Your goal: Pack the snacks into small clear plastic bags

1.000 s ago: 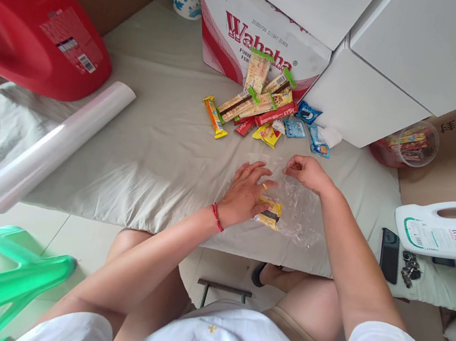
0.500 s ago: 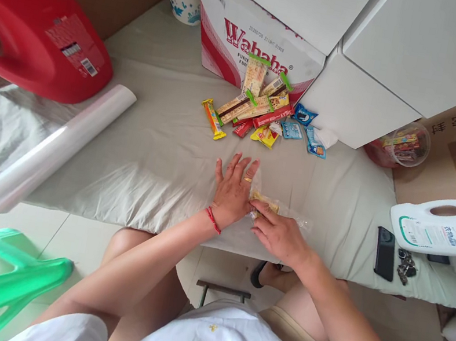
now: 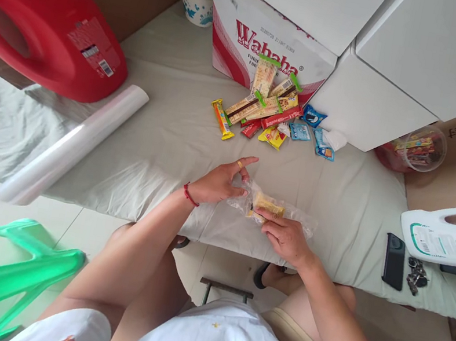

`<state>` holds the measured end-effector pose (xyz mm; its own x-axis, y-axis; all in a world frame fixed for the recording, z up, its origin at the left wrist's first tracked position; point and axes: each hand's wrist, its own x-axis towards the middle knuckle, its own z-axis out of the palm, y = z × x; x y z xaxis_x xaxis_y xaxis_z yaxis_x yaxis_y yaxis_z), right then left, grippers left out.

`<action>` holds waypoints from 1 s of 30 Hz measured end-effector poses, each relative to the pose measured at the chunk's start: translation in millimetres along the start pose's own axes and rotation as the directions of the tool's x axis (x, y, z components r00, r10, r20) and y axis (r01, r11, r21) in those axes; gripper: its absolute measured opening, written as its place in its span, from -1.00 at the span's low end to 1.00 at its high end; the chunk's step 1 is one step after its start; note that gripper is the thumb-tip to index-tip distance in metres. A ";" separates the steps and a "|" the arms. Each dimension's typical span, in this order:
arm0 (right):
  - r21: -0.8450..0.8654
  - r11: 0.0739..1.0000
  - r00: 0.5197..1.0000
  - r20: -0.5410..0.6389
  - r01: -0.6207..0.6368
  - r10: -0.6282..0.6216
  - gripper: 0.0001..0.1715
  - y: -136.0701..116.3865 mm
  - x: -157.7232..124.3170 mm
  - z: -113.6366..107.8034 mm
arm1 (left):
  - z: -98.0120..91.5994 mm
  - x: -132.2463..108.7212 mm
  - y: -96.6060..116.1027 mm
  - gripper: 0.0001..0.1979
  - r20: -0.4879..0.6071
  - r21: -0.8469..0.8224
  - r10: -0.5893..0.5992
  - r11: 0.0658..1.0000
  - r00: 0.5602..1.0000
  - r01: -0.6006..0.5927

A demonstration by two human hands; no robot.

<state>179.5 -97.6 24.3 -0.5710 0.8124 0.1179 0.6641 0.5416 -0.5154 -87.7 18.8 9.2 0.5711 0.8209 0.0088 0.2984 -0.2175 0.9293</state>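
A yellow snack packet (image 3: 270, 204) lies on a crumpled sheet of clear plastic wrap (image 3: 299, 218) near the front edge of the cloth-covered surface. My right hand (image 3: 286, 239) grips the packet's near side, fingers bent over it. To the left, my left hand (image 3: 222, 182) pinches the wrap's left end between thumb and fingertips, its index finger stretched out. Part of the packet is hidden under my right fingers. Beyond both hands sits a pile of wrapped snacks (image 3: 260, 108), with blue packets (image 3: 300, 131) at its right side.
A clear film roll (image 3: 79, 138) and a red jug (image 3: 77, 50) stand left. Behind are a Wahaha carton (image 3: 272, 43) and a paper cup (image 3: 195, 3). At right are a snack tub (image 3: 428, 148), white bottle (image 3: 450, 236), phone (image 3: 394, 261) and keys (image 3: 416, 277). A green stool (image 3: 18, 257) is lower left.
My left hand has gone from lying flat with spread fingers to pinching the wrap, and has shifted left, pulling its end out. My right hand stays at the packet.
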 end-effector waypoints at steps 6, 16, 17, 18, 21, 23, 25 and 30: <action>-0.004 1.000 0.999 -0.023 0.026 -0.026 -0.62 4.8 0.3 0.3 | -29.8 -6.4 -15.7 -0.86 -0.001 0.072 -0.022 0.997 1.000 0.022; -0.227 0.973 0.998 0.061 0.029 -0.016 -0.54 0.4 -1.8 5.9 | -6.1 -6.1 7.6 -0.32 -0.243 0.181 -0.135 0.966 0.961 0.182; -0.242 0.970 0.998 0.058 0.033 -0.020 -0.54 0.8 -1.9 5.6 | 0.2 -4.1 12.4 -0.21 -0.138 0.248 -0.143 0.953 0.980 0.174; -0.257 0.966 0.998 0.052 0.036 -0.024 -0.55 1.3 -1.9 5.1 | 4.4 -2.9 16.1 -0.14 -0.036 0.308 -0.159 0.938 0.987 0.162; -0.300 0.953 0.999 0.028 0.045 -0.038 -0.55 1.6 -2.7 3.4 | 6.0 -4.5 18.7 -0.42 0.138 0.438 -0.211 0.889 0.968 0.132; -0.315 0.947 0.998 0.026 0.060 -0.055 -0.56 -1.7 -4.8 1.4 | 3.0 -8.5 15.1 -0.75 0.159 0.485 -0.215 0.867 0.964 0.113; -0.300 0.951 0.997 0.033 0.076 -0.069 -0.60 -9.6 -8.4 -3.0 | 1.6 -13.0 10.7 -0.85 0.136 0.504 -0.197 0.858 0.971 0.103; -0.132 0.990 0.995 -0.069 0.056 -0.066 -0.76 -40.4 -11.0 -24.8 | 6.8 -19.7 9.3 -0.88 0.043 0.387 -0.055 0.921 0.998 0.034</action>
<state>171.0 -123.1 64.8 -0.5791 0.7879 0.2095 0.6888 0.6103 -0.3914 -90.9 -3.0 15.1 0.5859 0.8083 -0.0580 0.5904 -0.3767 0.7138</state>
